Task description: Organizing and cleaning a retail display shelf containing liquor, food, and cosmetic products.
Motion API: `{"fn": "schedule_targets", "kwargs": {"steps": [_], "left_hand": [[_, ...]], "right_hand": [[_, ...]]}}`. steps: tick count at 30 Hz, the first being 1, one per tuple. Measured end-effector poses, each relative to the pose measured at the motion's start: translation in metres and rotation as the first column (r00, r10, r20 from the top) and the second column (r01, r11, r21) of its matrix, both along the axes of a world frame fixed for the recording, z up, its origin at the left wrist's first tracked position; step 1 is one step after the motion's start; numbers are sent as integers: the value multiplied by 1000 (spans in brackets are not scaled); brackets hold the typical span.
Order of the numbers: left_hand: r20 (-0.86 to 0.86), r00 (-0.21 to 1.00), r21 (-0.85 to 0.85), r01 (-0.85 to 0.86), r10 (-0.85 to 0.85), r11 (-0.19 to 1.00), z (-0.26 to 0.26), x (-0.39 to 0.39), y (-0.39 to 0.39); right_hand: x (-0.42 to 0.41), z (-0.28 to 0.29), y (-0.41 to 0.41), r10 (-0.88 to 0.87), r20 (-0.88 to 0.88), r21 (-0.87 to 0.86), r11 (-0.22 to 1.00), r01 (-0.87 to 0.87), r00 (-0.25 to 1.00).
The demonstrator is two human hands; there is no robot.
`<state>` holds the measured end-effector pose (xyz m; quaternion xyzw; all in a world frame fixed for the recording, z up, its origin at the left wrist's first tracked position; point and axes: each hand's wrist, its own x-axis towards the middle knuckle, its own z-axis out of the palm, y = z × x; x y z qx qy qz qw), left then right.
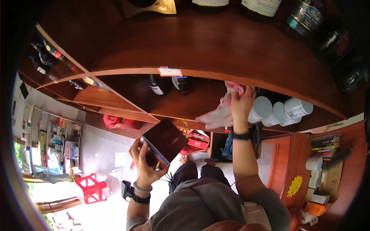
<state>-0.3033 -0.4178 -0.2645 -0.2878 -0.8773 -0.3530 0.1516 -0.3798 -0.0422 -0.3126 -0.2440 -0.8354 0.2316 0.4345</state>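
My left hand (146,161) grips a dark box (166,141) with a glossy side, held in front of the shelving. Inside a compartment of the wooden shelf (179,106), my right hand (242,102) holds a crumpled pink and whitish cloth (221,112). Part of this cloth hangs over the shelf's front edge and looks blurred. Just right of that hand stand several white lidded tubs (260,108). Toward the left of the same compartment are a dark bottle with a white label (156,86) and another dark bottle (180,83).
Several bottles line the upper shelf (202,43), which carries a price tag (170,71). Red boxes (198,140) and a dark open container with blue material (227,147) sit low ahead. A red plastic stool (91,189) stands left. Books (323,147) and boxes fill the right side.
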Motion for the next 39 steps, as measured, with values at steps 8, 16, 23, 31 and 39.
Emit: {"fn": "schedule_targets", "kwargs": {"steps": [8, 16, 23, 31, 39], "left_hand": [[267, 941, 51, -230, 208, 972, -40, -2, -61], [327, 886, -65, -325, 328, 943, -64, 11, -87], [331, 898, 2, -307, 289, 952, -66, 12, -87], [410, 870, 78, -333, 275, 940, -78, 21, -89], [398, 855, 63, -387, 332, 920, -93, 33, -106]], "right_hand": [[-126, -81, 71, -258, 556, 8, 952, 305, 790], [-149, -103, 94, -255, 562, -29, 945, 327, 787], [-118, -130, 81, -182, 455, -107, 961, 256, 872], [-126, -75, 116, 67, -389, -327, 922, -206, 919], [-156, -39, 106, -411, 125, -84, 903, 422, 903]]}}
